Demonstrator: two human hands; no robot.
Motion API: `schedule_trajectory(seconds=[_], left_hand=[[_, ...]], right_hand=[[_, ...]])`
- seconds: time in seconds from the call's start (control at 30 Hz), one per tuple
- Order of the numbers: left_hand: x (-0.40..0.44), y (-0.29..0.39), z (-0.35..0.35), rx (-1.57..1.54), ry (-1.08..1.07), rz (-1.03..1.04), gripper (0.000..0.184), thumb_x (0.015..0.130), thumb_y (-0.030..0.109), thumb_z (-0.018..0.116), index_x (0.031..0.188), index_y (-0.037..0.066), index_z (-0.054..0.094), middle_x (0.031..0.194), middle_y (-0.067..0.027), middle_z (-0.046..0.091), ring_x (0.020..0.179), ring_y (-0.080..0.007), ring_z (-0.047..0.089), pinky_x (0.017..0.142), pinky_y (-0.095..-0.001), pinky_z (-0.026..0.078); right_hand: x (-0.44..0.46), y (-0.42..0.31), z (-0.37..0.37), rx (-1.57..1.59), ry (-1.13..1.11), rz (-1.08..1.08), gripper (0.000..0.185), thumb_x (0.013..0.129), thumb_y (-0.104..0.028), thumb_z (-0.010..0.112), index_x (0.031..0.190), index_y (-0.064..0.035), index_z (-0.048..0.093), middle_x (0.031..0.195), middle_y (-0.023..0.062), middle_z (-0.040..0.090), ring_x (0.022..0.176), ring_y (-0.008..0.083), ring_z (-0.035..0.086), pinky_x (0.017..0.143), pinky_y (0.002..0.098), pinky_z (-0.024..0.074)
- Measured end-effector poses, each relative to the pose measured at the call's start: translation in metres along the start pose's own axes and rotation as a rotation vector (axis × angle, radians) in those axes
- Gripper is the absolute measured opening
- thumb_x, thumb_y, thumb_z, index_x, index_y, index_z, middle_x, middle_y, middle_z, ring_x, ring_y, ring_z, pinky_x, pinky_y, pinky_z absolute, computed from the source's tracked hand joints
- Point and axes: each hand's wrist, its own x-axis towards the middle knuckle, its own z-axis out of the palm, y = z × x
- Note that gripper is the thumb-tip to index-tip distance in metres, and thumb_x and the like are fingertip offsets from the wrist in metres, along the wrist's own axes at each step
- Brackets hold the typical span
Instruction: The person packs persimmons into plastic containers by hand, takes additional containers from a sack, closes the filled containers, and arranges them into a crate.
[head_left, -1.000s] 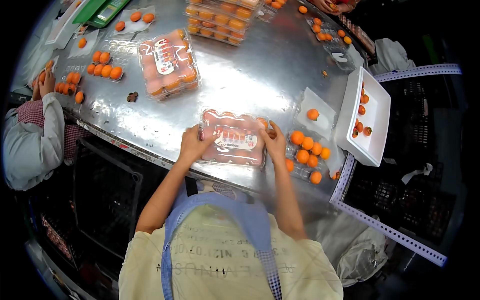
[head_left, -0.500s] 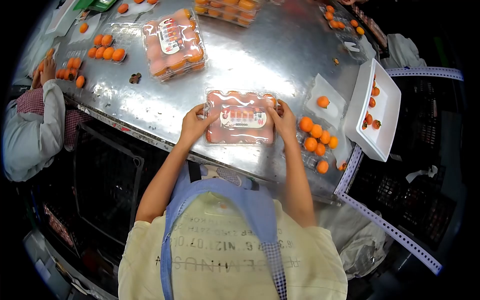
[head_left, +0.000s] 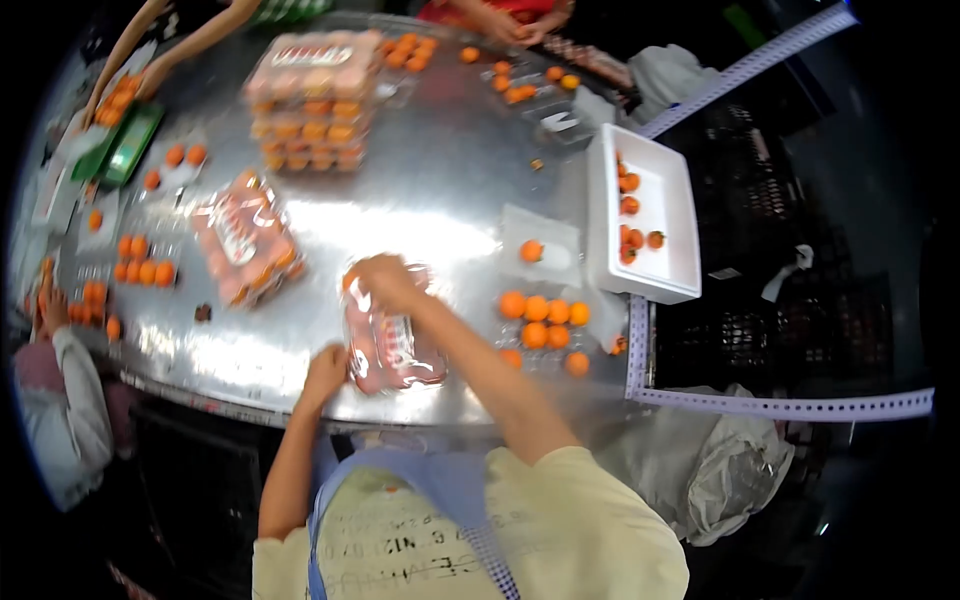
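Note:
A clear plastic clamshell box (head_left: 395,350) of orange fruit, with a printed label on its lid, lies on the metal table in front of me, its long side now running away from me. My right hand (head_left: 388,280) reaches across to its far end, fingers closed over the edge there. At the near left side, my left hand (head_left: 325,372) is curled against the box's edge; its fingertips are partly hidden. Both hands are slightly blurred. Several loose orange fruits (head_left: 535,335) sit in a clear tray to the right of the box.
Another filled box (head_left: 245,238) lies to the left, with a stack of filled boxes (head_left: 310,130) behind it. A white foam box (head_left: 690,215) with several fruits stands at the right edge. Co-workers' hands (head_left: 52,312) are at the left, and others at the far side. A green tray (head_left: 130,145) is at the back left.
The clamshell box has been turned about a quarter turn. My right hand has moved to its far end and my left to its near left side. The view has shifted, showing more of the table's far side.

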Motion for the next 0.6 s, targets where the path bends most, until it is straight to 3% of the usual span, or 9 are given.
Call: schedule_trajectory(seconds=[0.03, 0.1, 0.17, 0.2, 0.23, 0.33, 0.37, 0.5, 0.6], left_hand=[[-0.008, -0.009, 0.013, -0.402, -0.157, -0.061, 0.026, 0.091, 0.023, 0.051, 0.095, -0.001, 0.06, 0.087, -0.0121, 0.066, 0.07, -0.02, 0.066, 0.061, -0.0324, 0.055], [-0.028, 0.003, 0.025, -0.552, -0.408, -0.222, 0.03, 0.089, 0.018, 0.058, 0.106, -0.006, 0.055, 0.094, -0.0169, 0.065, 0.077, -0.0262, 0.067, 0.067, -0.0348, 0.057], [-0.036, 0.014, 0.024, -0.675, -0.288, -0.264, 0.032, 0.087, 0.014, 0.061, 0.108, -0.008, 0.053, 0.095, -0.0193, 0.064, 0.081, -0.0276, 0.067, 0.069, -0.0352, 0.057], [-0.036, 0.013, 0.021, -0.764, -0.213, -0.259, 0.032, 0.086, 0.012, 0.062, 0.108, -0.008, 0.053, 0.095, -0.0198, 0.064, 0.082, -0.0279, 0.067, 0.07, -0.0352, 0.057], [-0.033, 0.005, 0.016, -0.815, -0.194, -0.297, 0.031, 0.085, 0.009, 0.063, 0.109, -0.008, 0.053, 0.095, -0.0194, 0.064, 0.084, -0.0282, 0.067, 0.073, -0.0337, 0.057], [-0.038, -0.004, 0.014, -0.838, -0.052, -0.211, 0.019, 0.085, 0.004, 0.061, 0.101, -0.005, 0.056, 0.093, -0.017, 0.065, 0.083, -0.0247, 0.067, 0.072, -0.03, 0.057], [-0.038, -0.009, 0.015, -0.852, -0.041, -0.194, 0.018, 0.084, 0.002, 0.061, 0.1, -0.004, 0.055, 0.093, -0.0168, 0.065, 0.083, -0.0243, 0.067, 0.072, -0.0301, 0.057], [-0.039, -0.007, 0.02, -0.857, 0.015, -0.125, 0.019, 0.081, -0.005, 0.062, 0.097, -0.002, 0.052, 0.093, -0.0161, 0.065, 0.082, -0.0237, 0.066, 0.072, -0.0315, 0.058], [-0.036, -0.014, 0.021, -0.881, 0.027, -0.079, 0.025, 0.077, -0.01, 0.062, 0.096, 0.0, 0.049, 0.093, -0.0156, 0.064, 0.083, -0.0239, 0.066, 0.072, -0.0328, 0.058]], right_hand=[[0.007, -0.003, 0.011, -0.101, -0.08, -0.105, 0.017, 0.066, -0.012, 0.06, 0.079, -0.0145, 0.07, 0.078, 0.0075, 0.066, 0.074, 0.0284, 0.063, 0.068, 0.0394, 0.0485], [0.008, -0.005, 0.071, -0.369, -0.198, -0.237, 0.018, 0.071, -0.014, 0.059, 0.084, -0.0168, 0.07, 0.078, 0.0076, 0.065, 0.08, 0.0258, 0.061, 0.076, 0.0424, 0.0444], [-0.008, -0.036, 0.088, -0.144, -0.101, -0.382, 0.019, 0.073, -0.021, 0.062, 0.09, -0.0169, 0.07, 0.08, 0.0039, 0.065, 0.091, 0.0225, 0.058, 0.087, 0.0447, 0.0394], [-0.018, -0.057, 0.071, -0.137, -0.155, -0.463, 0.018, 0.073, -0.017, 0.061, 0.088, -0.0086, 0.067, 0.088, 0.0044, 0.063, 0.101, 0.0231, 0.053, 0.095, 0.0413, 0.0358], [-0.023, -0.069, 0.057, -0.15, -0.281, -0.436, 0.028, 0.071, -0.02, 0.063, 0.097, -0.0082, 0.064, 0.099, 0.0052, 0.061, 0.111, 0.0234, 0.048, 0.102, 0.0449, 0.0299], [-0.048, -0.065, 0.063, -0.201, 0.039, -0.297, 0.037, 0.069, -0.025, 0.067, 0.102, -0.0075, 0.062, 0.111, 0.0066, 0.057, 0.117, 0.0242, 0.044, 0.103, 0.0489, 0.0272], [-0.059, -0.064, 0.056, -0.151, -0.01, -0.192, 0.046, 0.068, -0.028, 0.069, 0.108, -0.0073, 0.059, 0.121, 0.0068, 0.053, 0.124, 0.0248, 0.039, 0.104, 0.0512, 0.0252], [-0.09, -0.079, 0.015, -0.312, -0.125, -0.186, 0.057, 0.068, -0.031, 0.07, 0.12, -0.014, 0.053, 0.128, 0.0037, 0.049, 0.127, 0.0238, 0.036, 0.104, 0.0504, 0.0255], [-0.088, -0.068, 0.037, -0.39, -0.011, -0.238, 0.054, 0.068, -0.031, 0.069, 0.119, -0.0207, 0.054, 0.127, 0.0022, 0.05, 0.126, 0.0224, 0.036, 0.102, 0.0518, 0.0268]])
